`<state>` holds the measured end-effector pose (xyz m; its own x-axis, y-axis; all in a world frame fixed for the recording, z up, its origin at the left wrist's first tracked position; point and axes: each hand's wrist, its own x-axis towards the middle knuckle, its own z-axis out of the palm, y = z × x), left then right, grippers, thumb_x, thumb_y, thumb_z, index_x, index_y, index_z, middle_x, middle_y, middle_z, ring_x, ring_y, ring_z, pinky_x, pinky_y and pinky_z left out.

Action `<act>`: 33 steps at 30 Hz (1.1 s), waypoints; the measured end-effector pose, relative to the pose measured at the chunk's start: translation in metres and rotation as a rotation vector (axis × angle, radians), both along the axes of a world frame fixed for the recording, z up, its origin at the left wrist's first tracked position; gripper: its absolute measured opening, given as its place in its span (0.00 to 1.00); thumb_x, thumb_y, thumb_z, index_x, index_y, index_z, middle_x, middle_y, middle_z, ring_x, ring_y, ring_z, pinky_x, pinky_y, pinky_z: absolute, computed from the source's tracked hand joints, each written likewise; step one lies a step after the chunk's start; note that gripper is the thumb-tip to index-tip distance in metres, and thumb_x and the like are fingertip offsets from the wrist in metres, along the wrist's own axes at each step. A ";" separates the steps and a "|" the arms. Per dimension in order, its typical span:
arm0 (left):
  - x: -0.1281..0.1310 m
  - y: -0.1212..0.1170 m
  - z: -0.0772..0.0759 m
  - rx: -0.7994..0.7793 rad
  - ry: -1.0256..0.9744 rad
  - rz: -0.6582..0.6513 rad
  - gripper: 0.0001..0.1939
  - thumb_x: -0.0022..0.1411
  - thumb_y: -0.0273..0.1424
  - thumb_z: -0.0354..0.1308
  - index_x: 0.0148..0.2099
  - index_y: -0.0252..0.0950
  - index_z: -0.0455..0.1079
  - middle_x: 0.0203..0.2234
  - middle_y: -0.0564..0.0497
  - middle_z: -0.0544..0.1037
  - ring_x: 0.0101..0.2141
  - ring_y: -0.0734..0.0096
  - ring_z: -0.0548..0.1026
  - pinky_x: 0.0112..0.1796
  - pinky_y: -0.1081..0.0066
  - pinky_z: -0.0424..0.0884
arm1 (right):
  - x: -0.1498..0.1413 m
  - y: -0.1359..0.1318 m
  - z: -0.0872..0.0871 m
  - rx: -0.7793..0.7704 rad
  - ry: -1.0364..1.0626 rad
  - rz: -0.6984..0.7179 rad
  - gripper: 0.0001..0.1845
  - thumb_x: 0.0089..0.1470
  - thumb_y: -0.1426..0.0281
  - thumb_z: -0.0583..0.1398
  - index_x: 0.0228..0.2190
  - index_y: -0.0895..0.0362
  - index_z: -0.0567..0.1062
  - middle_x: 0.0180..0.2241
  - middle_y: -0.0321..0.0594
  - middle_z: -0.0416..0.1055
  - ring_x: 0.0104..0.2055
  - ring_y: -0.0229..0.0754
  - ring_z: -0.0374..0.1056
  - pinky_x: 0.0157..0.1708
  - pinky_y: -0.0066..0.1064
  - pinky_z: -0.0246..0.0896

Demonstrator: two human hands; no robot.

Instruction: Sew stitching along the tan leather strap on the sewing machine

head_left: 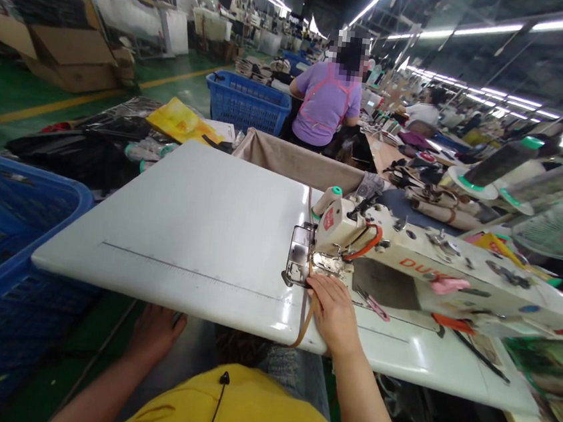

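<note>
My right hand (335,312) lies on the table at the front of the sewing machine (383,242), its fingers close together over a narrow brown strap (306,324). The strap runs under the presser foot area, and its near end curves over the table's front edge. Another length of it shows behind the needle plate (300,253). My left hand (155,332) hangs below the front edge of the white table (186,208), with its fingers partly hidden there. Pink-handled snips (376,308) rest beside the machine bed, right of my right hand.
A blue basket (14,210) stands at the left against the table. Beyond the table are a beige fabric-lined bin (297,159), another blue basket (247,100) and a co-worker in a purple shirt (326,101). Thread cones (505,164) and a fan (561,227) are at the right.
</note>
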<state>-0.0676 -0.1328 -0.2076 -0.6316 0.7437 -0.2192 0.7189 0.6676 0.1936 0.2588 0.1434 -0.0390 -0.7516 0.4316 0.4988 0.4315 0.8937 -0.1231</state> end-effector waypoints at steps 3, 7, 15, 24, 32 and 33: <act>0.001 0.000 0.000 -0.015 0.026 -0.020 0.23 0.71 0.40 0.50 0.59 0.29 0.69 0.59 0.33 0.71 0.63 0.44 0.64 0.60 0.56 0.63 | 0.000 0.001 0.000 0.007 0.005 0.005 0.17 0.71 0.69 0.56 0.56 0.53 0.78 0.55 0.45 0.79 0.58 0.49 0.75 0.64 0.51 0.65; 0.001 -0.001 -0.001 -0.016 0.039 -0.024 0.24 0.71 0.40 0.49 0.59 0.27 0.68 0.59 0.32 0.70 0.62 0.43 0.64 0.59 0.55 0.64 | 0.000 0.002 -0.001 0.018 0.008 0.009 0.15 0.71 0.70 0.57 0.54 0.54 0.78 0.55 0.45 0.79 0.58 0.49 0.75 0.64 0.50 0.65; 0.003 -0.003 -0.005 0.016 0.030 -0.006 0.27 0.71 0.40 0.48 0.64 0.27 0.65 0.62 0.32 0.67 0.65 0.43 0.62 0.59 0.54 0.64 | 0.000 0.002 0.001 0.023 -0.001 0.011 0.15 0.71 0.71 0.57 0.53 0.54 0.79 0.55 0.45 0.79 0.57 0.49 0.76 0.63 0.50 0.65; 0.004 -0.004 -0.012 0.047 0.014 0.029 0.28 0.71 0.42 0.47 0.65 0.30 0.65 0.63 0.33 0.66 0.66 0.44 0.61 0.62 0.53 0.63 | 0.001 0.005 -0.004 0.067 0.002 0.021 0.15 0.71 0.70 0.57 0.53 0.55 0.78 0.53 0.45 0.80 0.56 0.49 0.76 0.62 0.49 0.66; 0.007 -0.001 -0.003 0.003 -0.018 0.043 0.29 0.71 0.41 0.48 0.67 0.29 0.63 0.65 0.32 0.65 0.68 0.44 0.58 0.62 0.52 0.62 | 0.003 0.007 -0.005 0.104 -0.005 0.036 0.15 0.71 0.68 0.56 0.53 0.56 0.79 0.53 0.45 0.80 0.56 0.48 0.76 0.61 0.47 0.66; 0.007 0.000 0.000 -0.009 -0.040 0.041 0.29 0.71 0.41 0.47 0.67 0.28 0.63 0.65 0.32 0.65 0.69 0.44 0.57 0.62 0.53 0.62 | 0.002 0.007 -0.005 0.102 -0.007 0.037 0.15 0.72 0.68 0.56 0.53 0.56 0.79 0.54 0.45 0.80 0.56 0.48 0.76 0.61 0.47 0.66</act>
